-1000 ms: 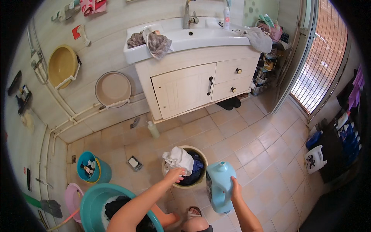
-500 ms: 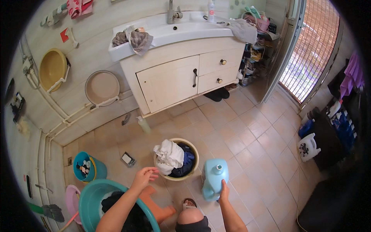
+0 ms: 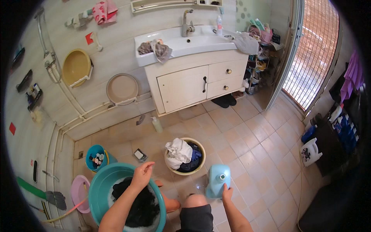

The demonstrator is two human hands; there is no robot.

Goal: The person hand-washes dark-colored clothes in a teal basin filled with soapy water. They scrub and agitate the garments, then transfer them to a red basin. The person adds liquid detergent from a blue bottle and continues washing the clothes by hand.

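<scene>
My right hand [image 3: 228, 192] grips a light-blue plastic detergent jug [image 3: 218, 178] by its near right side; the uncapped mouth faces up. Whether the jug's base touches the floor I cannot tell. Over the far rim of a large teal tub [image 3: 94, 193] hovers my left hand [image 3: 142, 176], its fingers drawn together in a pinch; anything between them is too small to make out. Dark wet laundry [image 3: 141, 210] lies in sudsy water in that tub. Between the hands, farther off, stands a cream basin [image 3: 202, 159] holding white cloth [image 3: 178, 151] and dark blue clothes [image 3: 193, 161].
An orange stool [image 3: 171, 202] is partly hidden behind the tub. Left of it are a blue bucket [image 3: 101, 149] of small items and a pink basin [image 3: 78, 187]. A soap box [image 3: 140, 155] and a pump bottle [image 3: 157, 124] stand on the tiles before the cream vanity [image 3: 181, 91].
The view has shifted, showing more of the tub. My left hand has come back over the tub's rim, its fingers closer together. My right hand still grips the jug.
</scene>
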